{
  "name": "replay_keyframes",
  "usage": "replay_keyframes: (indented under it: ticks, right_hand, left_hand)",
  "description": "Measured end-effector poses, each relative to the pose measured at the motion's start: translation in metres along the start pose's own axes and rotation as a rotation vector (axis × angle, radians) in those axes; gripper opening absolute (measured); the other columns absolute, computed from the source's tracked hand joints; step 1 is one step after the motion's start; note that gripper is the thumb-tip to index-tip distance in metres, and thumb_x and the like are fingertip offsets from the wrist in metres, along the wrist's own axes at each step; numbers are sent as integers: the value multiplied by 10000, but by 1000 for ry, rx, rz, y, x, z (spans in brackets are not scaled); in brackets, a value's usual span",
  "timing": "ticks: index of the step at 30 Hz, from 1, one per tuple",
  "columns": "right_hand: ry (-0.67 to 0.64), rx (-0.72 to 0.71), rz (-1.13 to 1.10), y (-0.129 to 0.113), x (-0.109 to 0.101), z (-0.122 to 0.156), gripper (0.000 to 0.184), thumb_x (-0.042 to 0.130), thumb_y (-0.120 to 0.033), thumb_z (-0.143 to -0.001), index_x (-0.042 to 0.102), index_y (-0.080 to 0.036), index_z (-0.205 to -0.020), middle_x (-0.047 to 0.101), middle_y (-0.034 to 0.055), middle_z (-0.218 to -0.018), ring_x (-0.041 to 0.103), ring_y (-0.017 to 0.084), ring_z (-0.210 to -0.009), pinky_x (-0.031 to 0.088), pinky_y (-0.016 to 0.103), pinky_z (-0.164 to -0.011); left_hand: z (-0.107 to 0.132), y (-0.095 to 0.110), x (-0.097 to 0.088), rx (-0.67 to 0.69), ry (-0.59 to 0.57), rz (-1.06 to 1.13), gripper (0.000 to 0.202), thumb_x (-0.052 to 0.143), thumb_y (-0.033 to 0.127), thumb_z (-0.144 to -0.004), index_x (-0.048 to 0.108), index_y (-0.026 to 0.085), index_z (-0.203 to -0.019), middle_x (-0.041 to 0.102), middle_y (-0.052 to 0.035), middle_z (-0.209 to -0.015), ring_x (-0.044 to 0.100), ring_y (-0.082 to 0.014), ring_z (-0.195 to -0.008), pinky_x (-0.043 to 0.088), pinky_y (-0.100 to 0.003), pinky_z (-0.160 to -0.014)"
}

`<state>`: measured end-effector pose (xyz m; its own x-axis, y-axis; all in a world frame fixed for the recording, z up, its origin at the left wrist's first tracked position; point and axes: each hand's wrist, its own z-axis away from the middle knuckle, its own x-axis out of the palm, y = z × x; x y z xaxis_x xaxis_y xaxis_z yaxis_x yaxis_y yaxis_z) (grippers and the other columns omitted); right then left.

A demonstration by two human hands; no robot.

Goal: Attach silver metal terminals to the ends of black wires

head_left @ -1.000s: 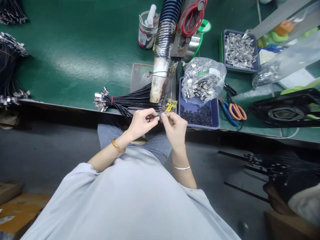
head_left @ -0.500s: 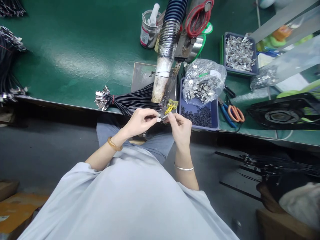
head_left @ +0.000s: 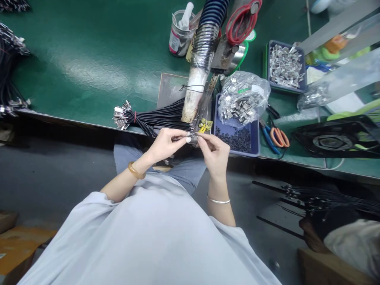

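At the table's front edge my left hand (head_left: 166, 145) is closed in a pinch, thumb against fingers. Facing it, a short gap away, my right hand (head_left: 216, 153) pinches too. Small dark and shiny bits show between the fingertips, too tiny to name. Just beyond my hands lies a bundle of black cables (head_left: 160, 115) with metal connectors at its left end, tied with a red band. A yellow piece (head_left: 204, 127) sits right behind my fingertips, under the nozzle of a taped hose (head_left: 191, 99).
Right of my hands, a blue tray (head_left: 254, 138) holds small black parts and a plastic bag of metal connector shells (head_left: 242, 107). Pliers (head_left: 269, 138), orange-handled scissors (head_left: 279, 137), a bin of metal shells (head_left: 285, 65) and a black fan (head_left: 335, 136) stand farther right. A plastic jar (head_left: 179, 39) is behind.
My right fingertips have shifted slightly, and the yellow piece behind them is now more covered. My left hand stays almost in place. The view has moved a little.
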<state>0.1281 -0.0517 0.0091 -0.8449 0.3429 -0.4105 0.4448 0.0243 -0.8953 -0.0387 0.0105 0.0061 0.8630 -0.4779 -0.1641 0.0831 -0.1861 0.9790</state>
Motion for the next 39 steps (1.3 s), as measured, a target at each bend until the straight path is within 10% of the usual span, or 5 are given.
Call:
replay_keyframes:
  ticks: [9,15,30,39]
  right_hand:
    - [298,-149,-26,-4,0,11,198,534,-356,-984,581,-254,-1147,754,-4,-841,651,119,-520,550,276,-571]
    - [161,-245,111,-9,5,5,108,652,-301,-922,646,-235,-837,781,55,-958,767,186,-852,629,317,-753]
    - [158,-303,41,-9,12,-12,117,690,-169,-866,654,-229,-772,741,12,-860,726,159,-804,618,275,-661]
    - [71,-318,101,-12,6,-6,155,648,-165,-876,583,-235,-754,742,2,-847,736,144,-738,624,254,-652]
  left_hand:
    - [-3,7,15,-100,163,53,161,623,189,-774,765,115,-758,684,3,-648,529,-80,-549,419,-179,-536]
    - [-6,7,19,-56,228,52,142,628,210,-786,733,126,-739,680,4,-669,544,-87,-586,429,-174,-548]
    - [-9,6,25,29,351,40,146,619,216,-770,731,135,-722,713,-17,-696,588,-88,-599,438,-149,-522]
    - [-5,7,23,-60,299,6,156,631,252,-756,707,133,-689,512,44,-555,372,-61,-535,354,-157,-501]
